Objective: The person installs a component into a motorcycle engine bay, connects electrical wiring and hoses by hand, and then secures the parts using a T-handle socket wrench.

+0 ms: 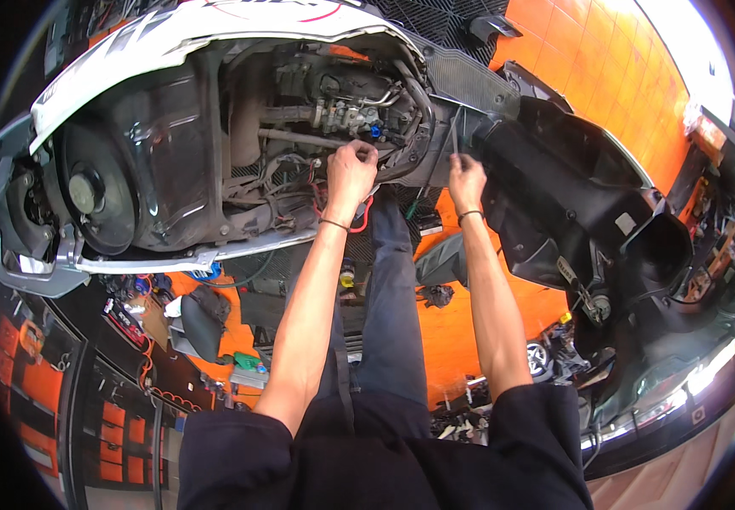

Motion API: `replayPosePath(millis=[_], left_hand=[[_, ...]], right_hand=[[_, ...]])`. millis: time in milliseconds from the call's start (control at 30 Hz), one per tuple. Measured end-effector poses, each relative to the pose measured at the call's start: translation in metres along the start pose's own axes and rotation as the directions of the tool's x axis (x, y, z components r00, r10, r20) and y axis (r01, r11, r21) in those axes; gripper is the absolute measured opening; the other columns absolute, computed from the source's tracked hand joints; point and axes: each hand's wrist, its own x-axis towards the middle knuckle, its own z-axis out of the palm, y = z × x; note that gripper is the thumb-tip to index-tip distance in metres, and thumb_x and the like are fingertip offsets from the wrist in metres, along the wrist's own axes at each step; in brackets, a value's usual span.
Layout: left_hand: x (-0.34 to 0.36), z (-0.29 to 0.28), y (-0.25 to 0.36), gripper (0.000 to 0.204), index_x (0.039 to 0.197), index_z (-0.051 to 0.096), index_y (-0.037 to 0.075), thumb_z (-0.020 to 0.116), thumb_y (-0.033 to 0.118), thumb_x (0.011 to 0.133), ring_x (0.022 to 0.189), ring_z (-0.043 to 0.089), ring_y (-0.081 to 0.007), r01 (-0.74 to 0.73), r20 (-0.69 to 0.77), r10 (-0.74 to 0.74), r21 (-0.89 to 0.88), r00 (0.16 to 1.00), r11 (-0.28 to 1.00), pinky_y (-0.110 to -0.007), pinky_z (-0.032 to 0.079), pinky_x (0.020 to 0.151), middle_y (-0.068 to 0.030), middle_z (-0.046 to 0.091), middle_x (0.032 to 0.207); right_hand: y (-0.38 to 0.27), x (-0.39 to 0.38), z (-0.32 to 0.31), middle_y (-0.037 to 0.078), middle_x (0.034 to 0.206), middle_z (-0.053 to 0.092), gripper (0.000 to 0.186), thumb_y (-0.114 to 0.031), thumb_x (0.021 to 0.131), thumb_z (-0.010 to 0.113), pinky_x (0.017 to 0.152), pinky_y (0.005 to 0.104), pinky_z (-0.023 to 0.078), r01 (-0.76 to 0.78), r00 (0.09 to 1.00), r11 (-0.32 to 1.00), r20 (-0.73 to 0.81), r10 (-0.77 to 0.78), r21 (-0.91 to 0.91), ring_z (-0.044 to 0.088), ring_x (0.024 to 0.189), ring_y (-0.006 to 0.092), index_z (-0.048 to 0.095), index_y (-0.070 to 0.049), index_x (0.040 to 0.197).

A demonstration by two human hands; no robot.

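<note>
A scooter with a white side panel (155, 42) lies open in front of me, its engine bay (291, 110) uncovered. My left hand (353, 174) is closed at the near edge of this bay, just below a small blue-capped part (375, 131). Its curled fingers hide whatever they may grip. Farther right, my right hand (467, 180) is closed around a thin metal rod (455, 136) that points away from me. The rod's lower end is hidden in the fist. Beside it runs a thin dark line, and a slim green piece (414, 204) sits lower down between the hands.
A black seat tub (580, 195) and bodywork fill the right side. The scooter's round black wheel (96, 187) is at the left. Tools and loose parts lie on the orange floor (448, 340). A shelf with orange bins (40, 382) stands at the lower left.
</note>
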Motion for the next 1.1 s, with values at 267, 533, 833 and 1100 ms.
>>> replayPosePath(millis=[267, 533, 833, 1100], left_hand=[[-0.003, 0.022, 0.012, 0.018, 0.096, 0.074, 0.003, 0.072, 0.019, 0.088, 0.077, 0.074, -0.0265, -0.009, -0.103, 0.017, 0.083, 0.995, 0.996, -0.036, 0.055, 0.071, -0.0161, 0.075, 0.084], [0.002, 0.012, 0.038, 0.014, 0.094, 0.071, -0.001, 0.066, 0.012, 0.091, 0.063, 0.067, -0.0182, -0.169, -0.308, 0.216, 0.173, 0.926, 0.97, -0.033, 0.05, 0.061, -0.0131, 0.07, 0.073], [0.038, -0.007, 0.061, 0.014, 0.1, 0.071, 0.001, 0.064, 0.01, 0.092, 0.08, 0.068, -0.0221, -0.237, -0.327, 0.274, 0.149, 0.905, 0.96, -0.034, 0.052, 0.073, -0.0132, 0.072, 0.092], [-0.038, 0.035, 0.016, 0.012, 0.099, 0.068, 0.002, 0.063, 0.007, 0.089, 0.095, 0.065, -0.0327, -0.321, -0.213, 0.374, 0.246, 0.903, 0.915, -0.041, 0.049, 0.088, -0.014, 0.069, 0.1]], right_hand=[[0.047, 0.03, 0.071, 0.027, 0.112, 0.066, 0.034, -0.025, 0.092, 0.067, 0.094, 0.0481, 0.05, -0.161, 0.964, 0.983, 0.199, 0.177, -0.093, 0.062, 0.11, 0.0424, 0.068, -0.002, 0.118], [-0.005, 0.035, 0.039, 0.023, 0.112, 0.067, 0.03, -0.019, 0.093, 0.065, 0.095, 0.0455, 0.049, -0.096, 0.987, 0.944, 0.156, 0.048, 0.317, 0.064, 0.109, 0.039, 0.066, -0.002, 0.117], [-0.07, 0.082, 0.02, 0.021, 0.122, 0.068, 0.045, -0.029, 0.09, 0.072, 0.096, 0.0417, 0.051, 0.095, 0.986, 0.788, 0.051, -0.157, 0.608, 0.066, 0.114, 0.0344, 0.065, -0.001, 0.124], [-0.123, 0.113, -0.024, 0.018, 0.091, 0.074, 0.029, -0.024, 0.083, 0.077, 0.082, 0.0431, 0.055, 0.408, 0.873, 0.873, 0.166, -0.458, 0.266, 0.071, 0.084, 0.0327, 0.075, -0.005, 0.105]])
